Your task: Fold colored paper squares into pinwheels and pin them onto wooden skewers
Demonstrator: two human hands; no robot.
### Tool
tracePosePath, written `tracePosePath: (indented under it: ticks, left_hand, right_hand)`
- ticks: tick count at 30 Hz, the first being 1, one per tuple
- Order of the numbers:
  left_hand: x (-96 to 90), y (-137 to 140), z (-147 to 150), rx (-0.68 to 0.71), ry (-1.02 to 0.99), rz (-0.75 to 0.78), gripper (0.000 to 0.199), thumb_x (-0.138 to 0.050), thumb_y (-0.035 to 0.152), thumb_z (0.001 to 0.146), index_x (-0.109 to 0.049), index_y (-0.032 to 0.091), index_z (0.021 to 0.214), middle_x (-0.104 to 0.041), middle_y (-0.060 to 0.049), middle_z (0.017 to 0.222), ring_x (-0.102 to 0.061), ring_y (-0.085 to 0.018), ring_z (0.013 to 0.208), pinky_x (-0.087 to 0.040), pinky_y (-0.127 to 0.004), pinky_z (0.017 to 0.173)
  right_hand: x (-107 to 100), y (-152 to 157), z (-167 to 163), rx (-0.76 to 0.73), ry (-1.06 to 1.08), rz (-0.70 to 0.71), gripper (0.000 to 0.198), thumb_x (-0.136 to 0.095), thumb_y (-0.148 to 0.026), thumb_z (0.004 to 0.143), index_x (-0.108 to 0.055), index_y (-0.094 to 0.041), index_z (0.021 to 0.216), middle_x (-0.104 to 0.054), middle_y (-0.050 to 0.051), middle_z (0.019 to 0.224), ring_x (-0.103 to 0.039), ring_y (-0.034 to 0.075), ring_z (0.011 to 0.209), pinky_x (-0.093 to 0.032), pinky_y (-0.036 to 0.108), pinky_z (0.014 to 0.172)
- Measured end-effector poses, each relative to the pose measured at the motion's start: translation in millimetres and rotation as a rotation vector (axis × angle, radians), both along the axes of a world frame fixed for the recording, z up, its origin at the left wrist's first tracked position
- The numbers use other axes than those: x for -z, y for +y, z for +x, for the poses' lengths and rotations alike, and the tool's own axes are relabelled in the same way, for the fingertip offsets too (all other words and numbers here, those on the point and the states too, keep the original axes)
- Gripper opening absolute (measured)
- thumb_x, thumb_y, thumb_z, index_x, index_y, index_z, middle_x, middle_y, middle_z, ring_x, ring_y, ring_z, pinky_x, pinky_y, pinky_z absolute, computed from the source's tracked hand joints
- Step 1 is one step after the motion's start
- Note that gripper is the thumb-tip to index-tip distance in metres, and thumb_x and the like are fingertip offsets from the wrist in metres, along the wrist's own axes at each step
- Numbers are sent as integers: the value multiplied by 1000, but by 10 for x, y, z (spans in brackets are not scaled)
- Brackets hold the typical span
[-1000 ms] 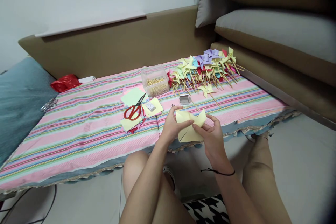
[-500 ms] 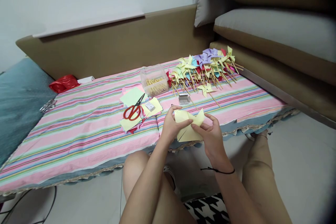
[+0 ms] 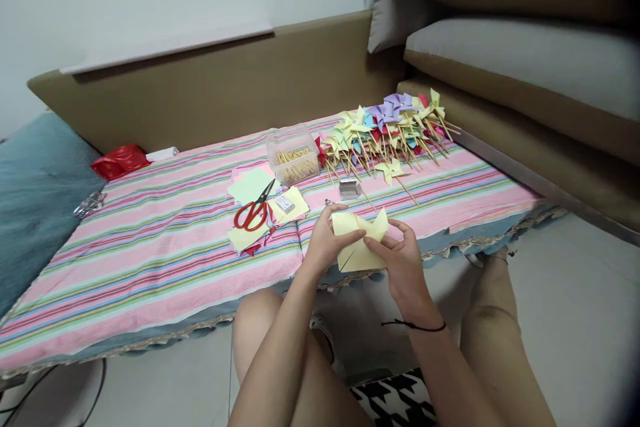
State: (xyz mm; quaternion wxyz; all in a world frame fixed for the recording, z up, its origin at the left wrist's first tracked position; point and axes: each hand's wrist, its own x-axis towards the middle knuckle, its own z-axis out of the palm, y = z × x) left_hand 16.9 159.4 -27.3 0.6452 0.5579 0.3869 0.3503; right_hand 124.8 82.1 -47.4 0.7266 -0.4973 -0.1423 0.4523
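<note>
A yellow paper square [image 3: 361, 259] with slits cut in it is held up at the edge of the bed. My left hand [image 3: 327, 239] grips its left side, thumb across the front and fingers behind. On its right side my right hand [image 3: 397, 250] pinches it, the thumb meeting near the middle. Two upper corners of the paper curl upward. Just beyond lie a small grey open box [image 3: 349, 189] and a thin stick [image 3: 367, 197]. A finished yellow pinwheel [image 3: 391, 172] on a stick rests behind them.
Red-handled scissors [image 3: 253, 213] lie over coloured paper squares [image 3: 250, 185], beside a small white box [image 3: 285, 203]. A clear plastic box [image 3: 287, 147] holds short sticks. Many pinwheels [image 3: 385, 117] are heaped at the back right. A red plastic bag [image 3: 120, 162] sits far left.
Both hands keep the same hold on the yellow paper. The whole view has shifted very slightly; nothing else visibly moved.
</note>
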Motion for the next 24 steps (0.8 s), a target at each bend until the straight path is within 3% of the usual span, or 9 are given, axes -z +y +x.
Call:
tracePosePath:
  ticks: [15, 24]
  left_hand:
    - [4, 5, -3, 4, -22, -53, 62, -81, 24, 55, -48, 19, 107, -63, 1, 73, -59, -14, 65, -46, -25, 59]
    - [72, 27, 7, -34, 45, 35, 61, -81, 26, 55, -50, 19, 107, -61, 2, 73, -58, -14, 65, -44, -24, 58]
  right_hand:
    - [30, -4, 9, 5, -18, 11, 80, -88, -27, 49, -40, -21, 112, -74, 2, 68, -66, 17, 58, -53, 28, 56]
    - [19, -1, 11, 5, -8, -3, 81, -88, -27, 48, -40, -20, 113, -74, 3, 68, -66, 17, 58, -53, 28, 55]
